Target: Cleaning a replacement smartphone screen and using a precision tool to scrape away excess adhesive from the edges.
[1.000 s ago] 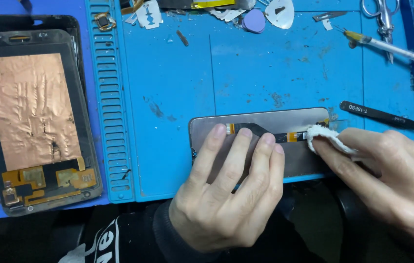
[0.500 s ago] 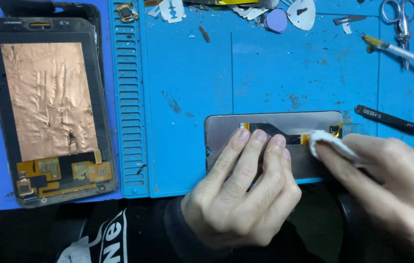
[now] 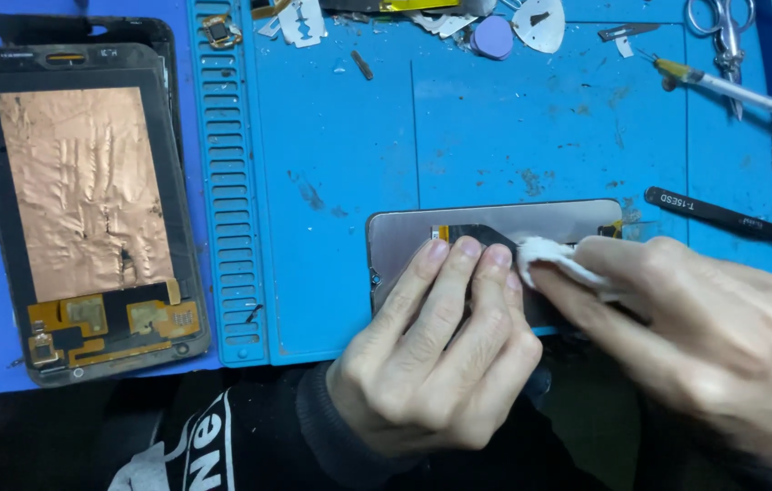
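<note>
- The step in hand looked like wiping the back of a grey display panel (image 3: 504, 225), which lay flat near the front edge of the blue work mat (image 3: 495, 118) on the surface.
- The left hand (image 3: 431, 364) lay flat on the panel, its fingers (image 3: 458, 273) stretched out and close together, gripping nothing, only pinning the panel down.
- The right hand (image 3: 704, 345) had its fingers closed on a small white wad (image 3: 545, 257), pressed to the panel just beside the left fingertips, near the dark flex strip (image 3: 472, 235).
- By judgement, the next move called for short, light strokes with the left hand holding firm, so that the thin panel would not slide or flex.
- Against the earlier frames, the wad sat farther left along the panel, closer to the left fingertips; the left hand kept its place.
- A second screen assembly with copper foil (image 3: 86, 200) lay well apart on the left; black tweezers (image 3: 722, 214), a syringe (image 3: 731, 91) and scissors (image 3: 722, 27) lay beyond.
</note>
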